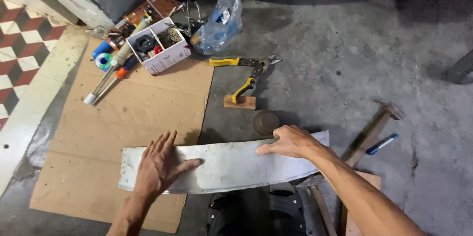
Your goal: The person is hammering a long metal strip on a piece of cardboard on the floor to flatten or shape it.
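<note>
Sheet metal strip [221, 167] is laid half on the cardboard [123, 117], long axis running 9 to 3; left hand [160, 167] pressed flat and open on it, right hand [290, 142] gripping the top edge, tin snips [249, 71] up at 12

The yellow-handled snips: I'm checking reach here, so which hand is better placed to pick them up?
Probably the right hand: it grips the metal sheet's far edge, nearer the snips. The left hand lies flat, farther away.

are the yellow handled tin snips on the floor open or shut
Open: the tin snips lie on the concrete floor with their yellow handles spread wide apart, one resting on a small wood block.
</note>
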